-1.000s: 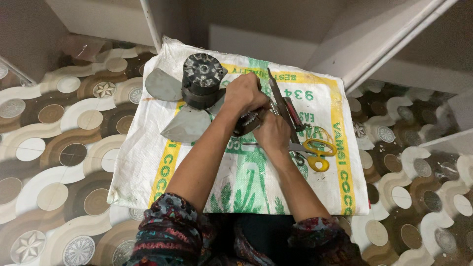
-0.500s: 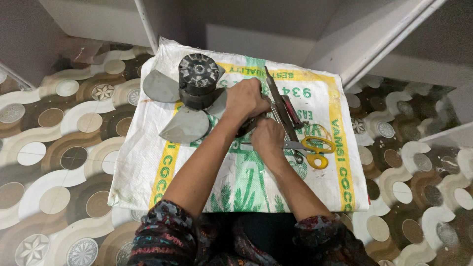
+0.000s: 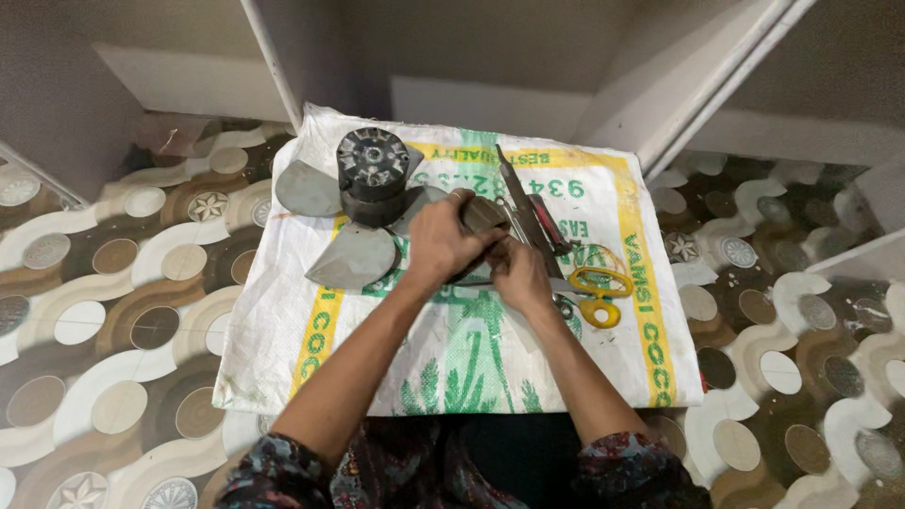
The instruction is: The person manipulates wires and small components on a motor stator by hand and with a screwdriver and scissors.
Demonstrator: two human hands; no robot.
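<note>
A dark round fan motor [image 3: 372,172] with grey blades [image 3: 353,256] lies on a white woven sack [image 3: 471,358] printed in green and yellow. My left hand [image 3: 441,243] is closed over a small grey metal part [image 3: 483,215] just right of the motor. My right hand [image 3: 519,274] presses against the same part from the near side, fingers curled. I cannot tell whether the part is joined to the fan. The hands hide most of it.
Yellow-handled scissors [image 3: 600,287] lie right of my hands. A long dark flat tool [image 3: 520,196] and a red-handled tool [image 3: 550,221] lie behind them. The sack rests on a patterned tile floor [image 3: 113,283]. Pale walls and a ledge [image 3: 490,104] close the far side.
Both hands stayed together on the grey part and drew slightly nearer to me, away from the sack's far edge. The fan and the tools did not move.
</note>
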